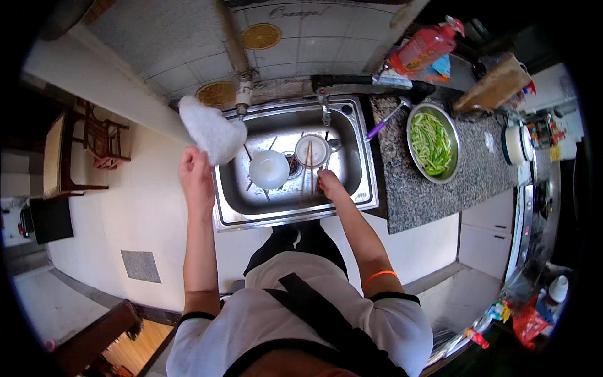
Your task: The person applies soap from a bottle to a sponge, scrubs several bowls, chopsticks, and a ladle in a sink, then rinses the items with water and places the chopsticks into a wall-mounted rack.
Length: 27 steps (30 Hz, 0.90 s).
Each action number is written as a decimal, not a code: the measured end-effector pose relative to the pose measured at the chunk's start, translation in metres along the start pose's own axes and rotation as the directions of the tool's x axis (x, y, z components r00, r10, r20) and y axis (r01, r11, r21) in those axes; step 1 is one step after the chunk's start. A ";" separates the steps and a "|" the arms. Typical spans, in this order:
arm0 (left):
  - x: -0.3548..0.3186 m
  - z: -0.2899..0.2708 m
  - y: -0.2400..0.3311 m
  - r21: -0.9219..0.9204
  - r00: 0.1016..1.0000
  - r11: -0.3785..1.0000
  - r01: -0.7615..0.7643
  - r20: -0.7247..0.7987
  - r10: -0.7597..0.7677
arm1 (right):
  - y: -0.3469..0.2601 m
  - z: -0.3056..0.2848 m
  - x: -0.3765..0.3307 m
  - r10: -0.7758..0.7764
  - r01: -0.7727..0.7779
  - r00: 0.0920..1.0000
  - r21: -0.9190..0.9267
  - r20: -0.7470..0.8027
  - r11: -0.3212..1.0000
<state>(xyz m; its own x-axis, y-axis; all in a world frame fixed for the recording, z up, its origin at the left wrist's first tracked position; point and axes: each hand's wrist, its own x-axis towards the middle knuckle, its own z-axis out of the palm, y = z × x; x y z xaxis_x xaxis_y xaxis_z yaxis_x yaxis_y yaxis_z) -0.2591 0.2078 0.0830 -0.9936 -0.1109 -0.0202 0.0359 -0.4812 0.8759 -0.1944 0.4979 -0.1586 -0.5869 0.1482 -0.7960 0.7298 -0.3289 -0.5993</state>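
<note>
The left hand (196, 166) pinches the near edge of a white cloth (217, 133) beside the sink's left rim; a firm grip clear of the pipe (243, 94) should keep it from snagging. The right hand (329, 183) is curled beside the near ends of the chopsticks (309, 157), which lie across the right bowl (322, 148) in the sink (264, 219). Lifting there seems best done gently, so that neither that bowl nor the spoon (335, 145) just right of it gets knocked; the left bowl (269, 169) sits apart, near the drain. Whether the right hand grasps anything cannot be told, as its fingertips are hidden, nor whether the cloth touches the pipe. On the right, the desk (414, 204) bears a pan of greens (433, 141); the far right edge is dark.
</note>
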 end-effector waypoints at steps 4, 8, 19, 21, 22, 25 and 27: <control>-0.049 0.049 0.035 0.304 0.946 0.941 -0.147 0.322 0.044 | 0.006 -0.010 -0.028 -0.144 0.144 0.982 0.009 0.126 0.990; -0.065 0.078 0.000 0.416 0.875 0.909 0.037 0.426 -0.230 | -0.040 0.007 -0.086 -0.117 0.007 0.843 0.206 0.525 0.979; -0.060 0.191 -0.098 0.569 0.765 0.818 -0.080 0.561 -0.315 | -0.060 -0.091 -0.107 -0.146 -0.255 0.766 0.504 0.626 0.825; -0.059 0.216 -0.110 0.554 0.722 0.819 -0.154 0.628 -0.289 | -0.058 -0.115 -0.100 -0.398 -0.386 0.457 0.580 0.796 0.717; -0.057 0.226 -0.119 0.524 0.684 0.834 -0.172 0.673 -0.282 | -0.056 -0.133 -0.091 -0.587 -0.599 0.114 0.527 0.801 0.603; -0.051 0.261 -0.125 0.530 0.678 0.830 -0.170 0.674 -0.292 | -0.105 -0.168 -0.133 -0.415 -0.255 0.689 0.734 0.595 0.629; -0.054 0.289 -0.121 0.558 0.689 0.816 -0.151 0.651 -0.318 | -0.137 -0.186 -0.144 -0.627 -0.081 0.625 0.838 0.465 0.540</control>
<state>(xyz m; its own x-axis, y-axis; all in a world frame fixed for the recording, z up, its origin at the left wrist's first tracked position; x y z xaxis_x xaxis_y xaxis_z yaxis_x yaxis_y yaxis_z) -0.2405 0.5235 0.1180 -0.7657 0.6429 0.0213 0.1197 0.1098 0.9867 -0.1448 0.6949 0.0225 -0.9875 -0.1348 -0.0821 0.1481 -0.9710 -0.1879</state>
